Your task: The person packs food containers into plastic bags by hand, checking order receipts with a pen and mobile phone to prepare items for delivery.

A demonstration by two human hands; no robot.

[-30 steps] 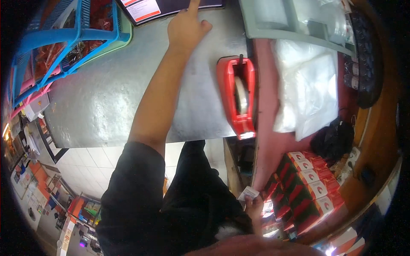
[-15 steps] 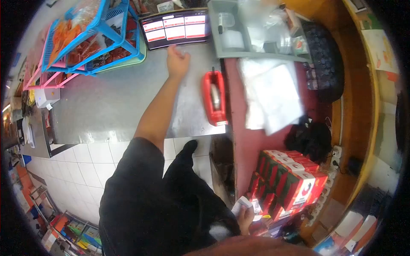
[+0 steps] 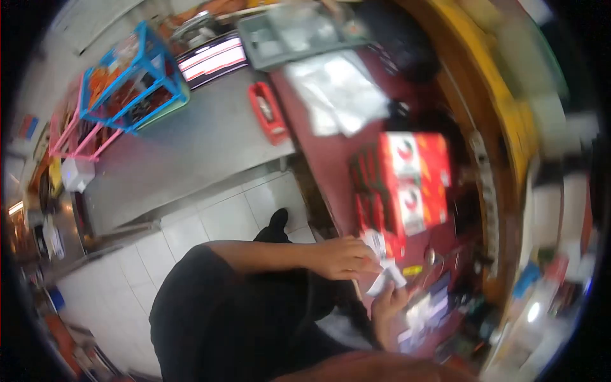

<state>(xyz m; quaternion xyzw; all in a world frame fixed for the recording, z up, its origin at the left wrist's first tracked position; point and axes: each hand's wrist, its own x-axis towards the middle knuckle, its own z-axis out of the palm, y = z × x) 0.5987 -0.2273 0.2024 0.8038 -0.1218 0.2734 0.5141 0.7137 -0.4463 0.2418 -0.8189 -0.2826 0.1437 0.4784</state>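
Observation:
My right hand [image 3: 389, 304] holds a small folded slip of white paper [image 3: 387, 279] at the lower right, pinched between thumb and fingers. From the left, my left hand [image 3: 344, 258] reaches across to the same slip, its fingers curled and closed at the paper's near edge. Motion blur softens the fingertips, and any print on the slip is unreadable. Beyond the hands, red and green boxes [image 3: 414, 181] stand stacked on the dark red counter [image 3: 318, 172]. A second white printed paper [image 3: 374, 242] lies by the boxes, just past my left fingers.
On the metal table [image 3: 191, 153] are a lit tablet [image 3: 213, 60], a red tape dispenser [image 3: 268, 113] and a blue basket rack [image 3: 130, 83]. White plastic bags [image 3: 337, 89] and a grey divided tray [image 3: 258, 54] lie at the back. A power strip [image 3: 485, 184] runs along the right.
My left hand has left the tablet and come down to the paper in my right hand. The view has turned toward the right, and the tablet's screen shows a different layout.

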